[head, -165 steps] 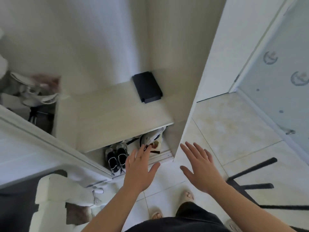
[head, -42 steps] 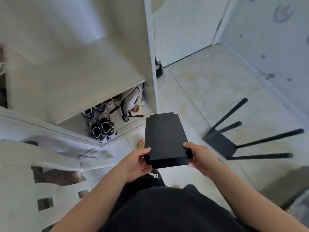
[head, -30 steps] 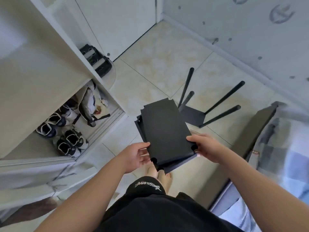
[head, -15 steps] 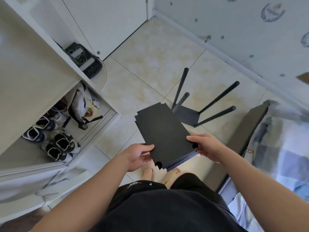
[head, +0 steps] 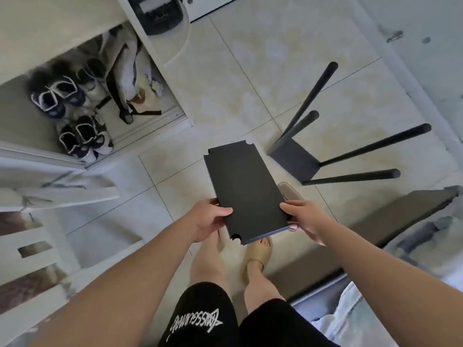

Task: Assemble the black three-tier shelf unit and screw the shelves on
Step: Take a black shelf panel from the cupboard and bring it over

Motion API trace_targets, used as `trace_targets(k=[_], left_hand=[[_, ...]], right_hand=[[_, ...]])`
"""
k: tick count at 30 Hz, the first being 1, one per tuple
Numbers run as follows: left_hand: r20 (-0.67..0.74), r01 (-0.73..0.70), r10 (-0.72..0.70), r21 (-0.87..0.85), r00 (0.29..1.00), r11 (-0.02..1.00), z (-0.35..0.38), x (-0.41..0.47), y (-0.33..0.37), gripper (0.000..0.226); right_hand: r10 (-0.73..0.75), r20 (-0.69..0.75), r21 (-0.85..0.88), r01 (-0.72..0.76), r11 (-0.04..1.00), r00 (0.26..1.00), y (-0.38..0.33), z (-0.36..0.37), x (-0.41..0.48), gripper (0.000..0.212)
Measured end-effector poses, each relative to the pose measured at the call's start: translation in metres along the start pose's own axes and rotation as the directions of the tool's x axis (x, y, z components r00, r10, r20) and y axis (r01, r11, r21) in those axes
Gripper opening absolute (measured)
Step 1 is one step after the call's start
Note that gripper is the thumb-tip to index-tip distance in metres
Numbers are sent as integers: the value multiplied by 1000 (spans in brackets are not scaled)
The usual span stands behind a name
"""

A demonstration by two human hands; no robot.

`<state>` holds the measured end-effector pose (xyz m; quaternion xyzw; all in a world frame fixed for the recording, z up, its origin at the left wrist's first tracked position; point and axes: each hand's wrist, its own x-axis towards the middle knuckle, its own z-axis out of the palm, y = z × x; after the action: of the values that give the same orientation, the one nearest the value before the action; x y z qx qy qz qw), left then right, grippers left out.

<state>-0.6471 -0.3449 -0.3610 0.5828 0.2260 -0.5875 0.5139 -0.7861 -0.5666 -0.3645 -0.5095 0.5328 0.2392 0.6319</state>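
feet (head: 258, 249): in sandals, toes right under the near edge of the panel. If it drops, it lands on them.
left hand (head: 209, 220): thumb clamped on the top face at the near-left corner; fingers underneath are hidden, read as a pinch.
right hand (head: 305, 219): same at the near-right corner, thumb on top with one fingertip curled round below the edge.
shelf panel (head: 244, 186): in the air between both hands, roughly flat, long axis pointing away from the person. It is gripped at the near end only, so the far end hangs free and can dip or twist out. The lighter strip along the near edge may be a second panel; cannot tell. If it is a stack, the lower one could slide out.
corner notches (head: 248, 142): have to meet all four poles at once. A skewed approach will likely bind and scrape the finish.
frame base (head: 295, 162): on its side on the tile floor (head: 225, 78), beyond and right of the panel, not touching it.
poles (head: 373, 144): four, free ends unsupported. Pushing a panel on sideways could rack them, so standing the frame up first looks safer.
dark board (head: 400, 219): low on the right, near the frame. Easy to knock when stepping over.
screws: none visible, so fixing could stall.
shoe cabinet (head: 160, 58): far left, open, out of the path.
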Motion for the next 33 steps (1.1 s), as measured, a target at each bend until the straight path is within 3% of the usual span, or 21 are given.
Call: trace_targets(k=[3, 8, 12, 16, 19, 23, 27, 33], left_hand=[[-64, 15, -22, -99, 998, 995, -6, 57, -30, 30], [-149, 71, -83, -86, 985, 994, -33, 184, -72, 29], [-189, 35, -42, -40, 981, 999, -59, 289, -93, 28], [-210, -24, 19, -17, 977, 1000, -72, 381, -105, 26], [-222, -86, 83, -5, 972, 996, -72, 438, -111, 26], [-261, -150, 144, -4, 955, 989, -73, 496, -115, 31], [-296, -182, 182, 28, 938, 983, -69, 530, -117, 44], [-336, -186, 203, 81, 920, 979, -64, 559, -112, 47]], right_hand=[[65, -14, -21, -65, 998, 998, 22, 3, 56, 24], [106, -75, -22, -108, 994, 991, 60, 22, 175, 8], [117, -105, -41, -122, 992, 988, 94, 41, 279, 16], [61, -158, -73, -74, 995, 986, 114, 50, 367, 10], [-30, -161, -152, 6, 988, 987, 117, 46, 425, 20], [-145, -174, -274, 94, 957, 974, 108, 40, 478, 15], [-195, -163, -473, 97, 876, 967, 97, 40, 515, 24], [-185, -164, -510, 77, 857, 969, 97, 47, 552, 29]])
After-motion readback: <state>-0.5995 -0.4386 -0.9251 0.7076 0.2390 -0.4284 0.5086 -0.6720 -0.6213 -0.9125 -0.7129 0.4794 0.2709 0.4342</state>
